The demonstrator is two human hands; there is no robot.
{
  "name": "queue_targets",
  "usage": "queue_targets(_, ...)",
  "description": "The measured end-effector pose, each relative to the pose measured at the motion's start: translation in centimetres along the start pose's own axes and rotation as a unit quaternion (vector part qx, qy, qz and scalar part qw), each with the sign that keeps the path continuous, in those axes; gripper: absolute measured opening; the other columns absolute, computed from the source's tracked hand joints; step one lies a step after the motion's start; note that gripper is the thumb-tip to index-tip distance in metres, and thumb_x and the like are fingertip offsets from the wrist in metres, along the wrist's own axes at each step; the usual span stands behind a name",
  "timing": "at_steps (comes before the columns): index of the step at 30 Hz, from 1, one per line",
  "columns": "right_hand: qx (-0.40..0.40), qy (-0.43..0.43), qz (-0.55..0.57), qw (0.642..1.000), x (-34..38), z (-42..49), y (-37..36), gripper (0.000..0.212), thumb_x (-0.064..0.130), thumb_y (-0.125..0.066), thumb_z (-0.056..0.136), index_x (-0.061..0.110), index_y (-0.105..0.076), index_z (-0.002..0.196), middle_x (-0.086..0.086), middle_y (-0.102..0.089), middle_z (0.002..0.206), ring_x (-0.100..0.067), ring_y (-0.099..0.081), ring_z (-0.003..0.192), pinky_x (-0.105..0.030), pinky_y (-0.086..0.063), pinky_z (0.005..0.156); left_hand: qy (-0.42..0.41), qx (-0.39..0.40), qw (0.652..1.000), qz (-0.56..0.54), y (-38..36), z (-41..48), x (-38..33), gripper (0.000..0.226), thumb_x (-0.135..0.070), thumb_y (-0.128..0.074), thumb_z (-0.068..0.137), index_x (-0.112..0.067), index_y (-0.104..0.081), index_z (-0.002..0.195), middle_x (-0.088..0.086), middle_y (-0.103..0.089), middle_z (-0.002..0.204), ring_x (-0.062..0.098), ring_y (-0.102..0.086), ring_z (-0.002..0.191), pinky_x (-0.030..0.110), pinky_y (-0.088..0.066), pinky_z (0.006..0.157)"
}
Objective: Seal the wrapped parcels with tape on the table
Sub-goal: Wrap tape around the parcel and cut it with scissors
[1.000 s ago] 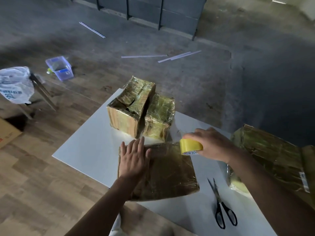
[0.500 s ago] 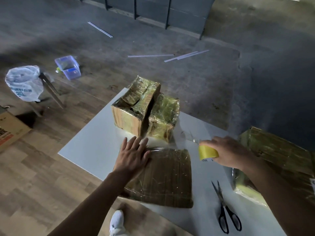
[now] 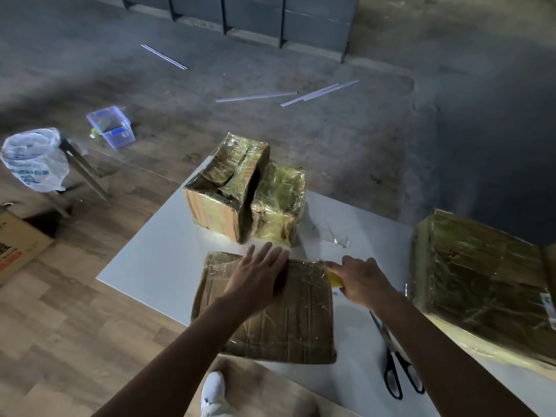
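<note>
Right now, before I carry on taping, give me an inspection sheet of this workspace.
Surface: white table.
Job's things: flat parcel in front; two wrapped boxes behind, side by side; large parcel at right; yellow tape roll at the flat parcel's right edge.
Clutter: scissors beside the right forearm; crumpled film scrap.
Hands: left hand flat on the flat parcel; right hand grips the tape roll.
Cables: nothing seen.
Surroundings: plastic bag, clear bin, cardboard box, loose strips on the floor.
</note>
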State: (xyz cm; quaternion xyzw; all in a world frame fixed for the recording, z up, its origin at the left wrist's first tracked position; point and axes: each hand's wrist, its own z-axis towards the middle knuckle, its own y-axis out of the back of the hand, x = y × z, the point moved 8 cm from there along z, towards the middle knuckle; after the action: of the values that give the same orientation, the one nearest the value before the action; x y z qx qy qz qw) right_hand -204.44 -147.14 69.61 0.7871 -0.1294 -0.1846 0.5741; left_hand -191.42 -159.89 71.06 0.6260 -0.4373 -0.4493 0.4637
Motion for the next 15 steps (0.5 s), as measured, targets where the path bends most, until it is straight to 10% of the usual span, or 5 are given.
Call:
queue_targets(8,-0.015,-0.015,-0.020,1.000,0.9,-0.2,0.7,0.053,0.026,-0.061,0.089,0.026,-0.039,0.137,-0.009,-0.056,0.112,-0.027,-0.060,0.100,-0.038,-0.042,0.086,0.051,0.016,0.998,-0.036,-0.1,3.8,-5.2,0.046,-0.045,-0.027,0.101,-0.011,-0.048,0.125,0.011,-0.055,0.126,0.026,-0.048,0.121,0.051,-0.021,0.114)
queue_targets(12,-0.082,-0.028,-0.018,0.996,0.7,-0.4,0.9,0.049,0.019,-0.091,0.040,0.017,-0.068,0.083,-0.005,-0.051,0.059,-0.023,-0.054,0.044,-0.032,-0.044,0.052,0.081,0.008,0.997,0.017,0.2,5.3,-6.9,0.049,-0.046,-0.025,0.100,-0.008,-0.052,0.117,0.013,-0.058,0.113,0.028,-0.052,0.102,0.042,-0.036,0.091)
queue_targets(15,-0.117,-0.028,-0.003,0.993,0.6,-0.7,0.8,0.045,0.013,-0.090,0.035,0.016,-0.068,0.075,-0.003,-0.047,0.052,-0.023,-0.049,0.038,-0.028,-0.041,0.049,0.105,-0.005,0.994,0.015,0.3,5.6,-7.1,0.045,-0.042,-0.028,0.099,-0.009,-0.055,0.113,0.011,-0.060,0.109,0.026,-0.054,0.099,0.039,-0.036,0.087)
